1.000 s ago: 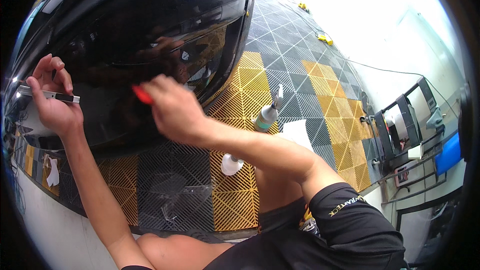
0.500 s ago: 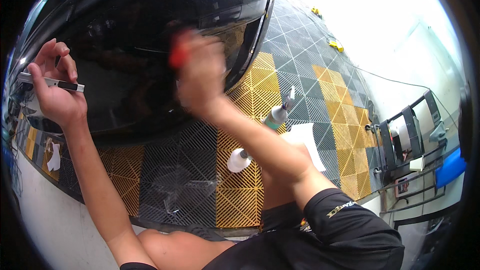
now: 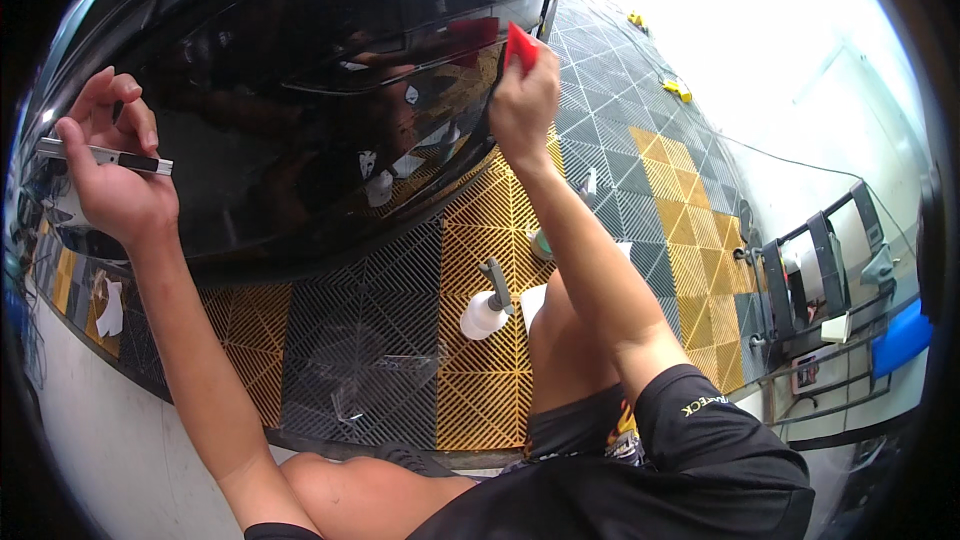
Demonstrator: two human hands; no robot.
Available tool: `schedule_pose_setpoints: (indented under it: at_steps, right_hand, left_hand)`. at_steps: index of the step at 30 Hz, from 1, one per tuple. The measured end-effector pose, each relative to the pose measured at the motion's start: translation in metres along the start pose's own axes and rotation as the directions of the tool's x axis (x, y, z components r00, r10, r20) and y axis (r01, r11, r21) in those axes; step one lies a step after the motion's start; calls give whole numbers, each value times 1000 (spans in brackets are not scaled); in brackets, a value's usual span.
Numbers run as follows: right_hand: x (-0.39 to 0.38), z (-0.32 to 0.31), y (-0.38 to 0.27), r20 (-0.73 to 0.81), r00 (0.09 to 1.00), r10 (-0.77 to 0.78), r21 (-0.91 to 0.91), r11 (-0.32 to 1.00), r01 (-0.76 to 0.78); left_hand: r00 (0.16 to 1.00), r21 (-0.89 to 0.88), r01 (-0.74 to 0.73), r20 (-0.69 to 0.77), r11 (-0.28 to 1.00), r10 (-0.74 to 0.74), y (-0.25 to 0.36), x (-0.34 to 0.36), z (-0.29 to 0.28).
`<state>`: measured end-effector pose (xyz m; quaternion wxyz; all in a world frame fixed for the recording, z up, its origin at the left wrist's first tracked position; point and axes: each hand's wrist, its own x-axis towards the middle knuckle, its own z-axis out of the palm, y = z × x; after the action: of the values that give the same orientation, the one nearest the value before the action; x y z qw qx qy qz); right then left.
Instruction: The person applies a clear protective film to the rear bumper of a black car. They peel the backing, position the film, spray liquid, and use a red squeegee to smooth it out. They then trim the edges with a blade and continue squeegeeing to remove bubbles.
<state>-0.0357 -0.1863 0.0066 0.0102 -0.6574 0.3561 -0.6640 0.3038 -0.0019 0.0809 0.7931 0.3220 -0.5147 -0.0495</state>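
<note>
My left hand [image 3: 125,165] is raised at the left with a slim silver utility knife [image 3: 145,162] lying across the palm under the thumb, the other fingers curled loosely. In my right hand [image 3: 527,105] is a red squeegee [image 3: 519,46], a flat card pinched between thumb and fingers. Its edge is up by the right end of a glossy black car panel [image 3: 290,140]; whether it touches there I cannot tell. The panel mirrors the red squeegee and the floor.
A white spray bottle [image 3: 484,315] stands on the black and yellow floor tiles [image 3: 470,410]. Behind my right forearm another bottle [image 3: 541,244] is partly hidden. Clear plastic [image 3: 350,390] lies near my knees. A black wheeled cart [image 3: 815,270] stands at the right.
My right hand has swept right with the red squeegee, from the middle of the panel to its right end. The left hand has barely moved.
</note>
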Motion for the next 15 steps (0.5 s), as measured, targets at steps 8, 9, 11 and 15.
schedule_pose_setpoints:
  at_steps: [8,9,11,15]
  right_hand:
    - [-139,29,-107,608,607,-512,245,848,470]
    - [-141,25,-107,607,589,-533,351,845,403]
    - [-127,6,-92,532,680,-505,344,863,371]
    - [-67,-15,-48,378,917,-124,348,937,-16]
  left_hand:
    - [997,32,-40,70,999,37,-5,-5,29]
    - [993,35,-61,100,998,57,-3,-5,29]
    - [985,29,-66,159,997,61,1,-5,27]
    - [988,45,4,157,999,-11,0,-10,34]
